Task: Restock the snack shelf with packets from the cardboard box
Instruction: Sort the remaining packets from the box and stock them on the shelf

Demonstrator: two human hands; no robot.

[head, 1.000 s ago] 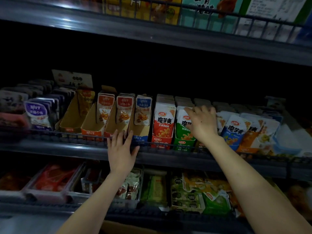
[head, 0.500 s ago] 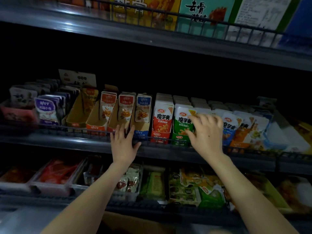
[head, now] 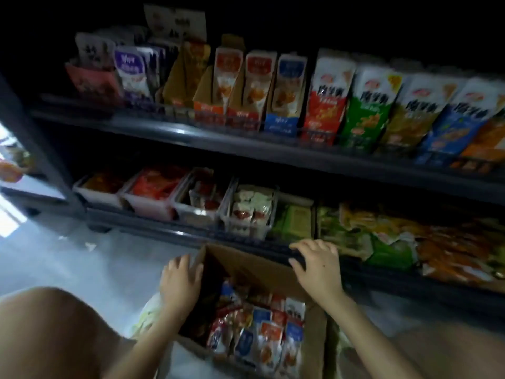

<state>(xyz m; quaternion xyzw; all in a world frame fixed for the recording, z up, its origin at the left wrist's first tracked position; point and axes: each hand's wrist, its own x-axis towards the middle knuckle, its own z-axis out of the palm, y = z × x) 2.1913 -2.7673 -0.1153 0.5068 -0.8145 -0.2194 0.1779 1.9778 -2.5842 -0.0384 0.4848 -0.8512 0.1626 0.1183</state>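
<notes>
Cardboard box (head: 254,266) between left hand (head: 180,280) and right hand (head: 318,266), straight fingers (head: 308,246) resting on its flaps

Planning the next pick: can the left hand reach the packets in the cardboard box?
Probably yes: the left hand sits at the edge of the open cardboard box, its packets uncovered beside it.

Grey floor (head: 82,269) is reflecting light at the left, with small white scraps (head: 90,246) lying on it. Pale crumpled bag (head: 147,310) is lying on the floor just beside the cardboard box (head: 246,266), partly hidden. Dark upright post (head: 35,149) is standing at the left, and a blurred lit surface (head: 30,184) is showing beyond it. Bare knee (head: 54,332) is filling the lower left corner. White sign card (head: 175,23) is standing at the top, print unreadable.
</notes>
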